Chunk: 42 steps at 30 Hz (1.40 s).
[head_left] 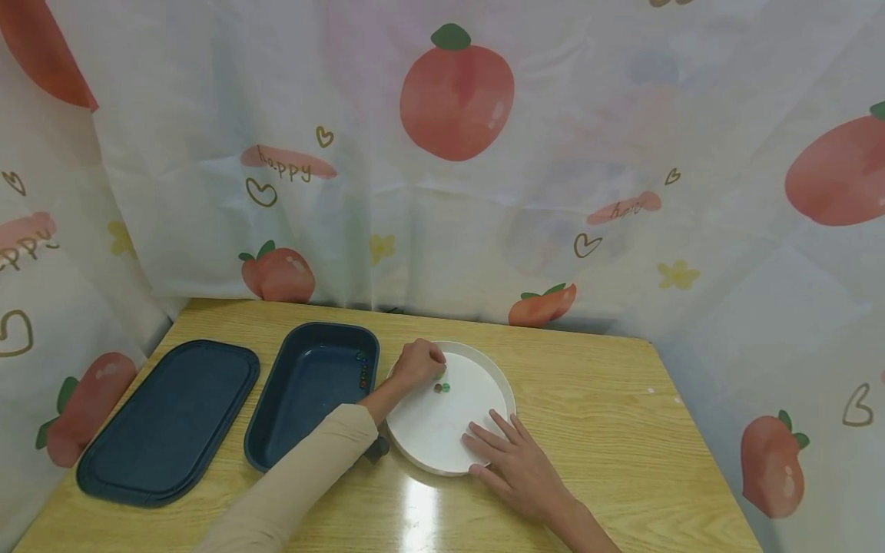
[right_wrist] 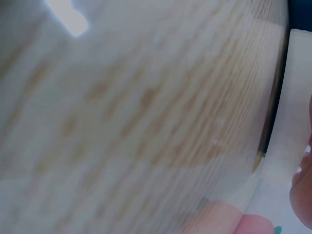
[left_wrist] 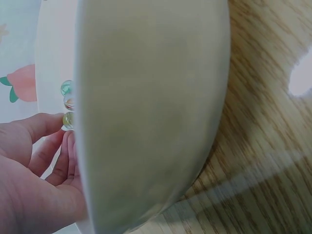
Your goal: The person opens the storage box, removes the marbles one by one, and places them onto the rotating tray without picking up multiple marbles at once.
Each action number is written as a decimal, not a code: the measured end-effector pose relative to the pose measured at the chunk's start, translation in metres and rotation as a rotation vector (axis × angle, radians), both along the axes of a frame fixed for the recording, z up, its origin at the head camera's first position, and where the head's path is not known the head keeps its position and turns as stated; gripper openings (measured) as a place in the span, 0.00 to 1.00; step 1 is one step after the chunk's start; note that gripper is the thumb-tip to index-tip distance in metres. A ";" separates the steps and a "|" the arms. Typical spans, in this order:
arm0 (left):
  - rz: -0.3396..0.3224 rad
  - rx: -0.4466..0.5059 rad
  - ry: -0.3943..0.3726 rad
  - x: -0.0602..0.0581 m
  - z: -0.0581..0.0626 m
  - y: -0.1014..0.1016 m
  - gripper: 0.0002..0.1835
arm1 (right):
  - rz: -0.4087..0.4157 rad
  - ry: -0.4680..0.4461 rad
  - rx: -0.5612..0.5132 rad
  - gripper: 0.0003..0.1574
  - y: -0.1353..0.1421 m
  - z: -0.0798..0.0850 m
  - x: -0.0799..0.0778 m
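Note:
A round white tray (head_left: 442, 438) lies on the table with a few small glass marbles (head_left: 445, 388) in it. My left hand (head_left: 418, 363) reaches over the tray's far left part. In the left wrist view its thumb and fingers pinch a yellow-green marble (left_wrist: 68, 120); a green marble (left_wrist: 67, 87) and a brownish one (left_wrist: 69, 101) sit beside it. My right hand (head_left: 515, 468) rests with spread fingers on the tray's near right rim. The right wrist view catches only a bit of that hand (right_wrist: 302, 195) at its edge.
Left of the tray stands a dark blue rectangular box (head_left: 276, 418), with several marbles (head_left: 362, 372) along its right side. Its matching dark blue lid (head_left: 169, 422) lies farther left. A printed curtain (head_left: 449, 207) hangs behind the wooden table (head_left: 588, 399).

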State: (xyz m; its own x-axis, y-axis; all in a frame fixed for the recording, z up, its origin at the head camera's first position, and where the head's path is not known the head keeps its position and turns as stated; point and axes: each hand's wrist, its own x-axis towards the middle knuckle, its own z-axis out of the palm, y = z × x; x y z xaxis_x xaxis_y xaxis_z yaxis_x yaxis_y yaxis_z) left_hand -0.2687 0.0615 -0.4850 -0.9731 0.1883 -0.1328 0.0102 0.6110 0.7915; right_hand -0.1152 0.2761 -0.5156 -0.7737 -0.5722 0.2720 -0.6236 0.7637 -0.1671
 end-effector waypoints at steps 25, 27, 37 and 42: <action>0.007 0.102 0.038 0.003 0.025 0.000 0.07 | 0.010 0.003 -0.016 0.29 -0.001 0.001 0.000; -0.013 0.127 0.054 0.005 0.032 -0.002 0.08 | 0.009 0.001 -0.017 0.29 -0.001 0.001 0.000; -0.094 0.274 0.033 0.014 0.059 -0.027 0.12 | 0.000 -0.019 -0.010 0.29 0.000 0.000 0.000; -0.135 0.372 0.036 0.014 0.066 -0.050 0.16 | 0.004 0.001 -0.005 0.29 0.000 -0.001 -0.001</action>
State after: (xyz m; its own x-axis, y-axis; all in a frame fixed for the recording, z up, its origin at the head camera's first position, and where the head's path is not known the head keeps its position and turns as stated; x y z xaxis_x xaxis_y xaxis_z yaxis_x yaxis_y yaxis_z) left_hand -0.2547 0.0113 -0.4192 -0.9390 0.3439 0.0026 0.1028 0.2734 0.9564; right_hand -0.1160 0.2763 -0.5164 -0.7711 -0.5738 0.2758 -0.6267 0.7604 -0.1701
